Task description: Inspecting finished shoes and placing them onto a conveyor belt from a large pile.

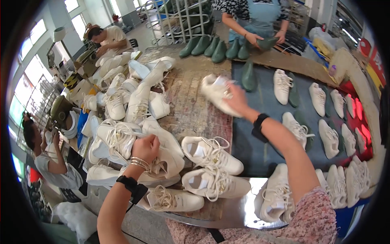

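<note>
My right hand [235, 100] is closed round a white sneaker [219, 91], smeared by motion, above the line between the worn wooden tabletop [189, 91] and a dark belt [256, 134]. Over the near-left shoe pile, my left hand [145, 151] is closed on a white lace-up sneaker [115, 136]; its fingertips are partly hidden. More white sneakers [162, 160] lie jumbled beneath it. Right of that hand, a pair of laced sneakers [213, 154] rests side by side with toes to the right. Another sneaker [174, 199] lies at the table's near edge.
Green shoe lasts [219, 51] stand in a row at the far edge, where another person's hands [254, 39] hold one. Sneakers [282, 87] and lasts lie on the belt, running toward a red-lit opening [357, 110]. Two people work at the left. A white metal rack [176, 22] stands behind.
</note>
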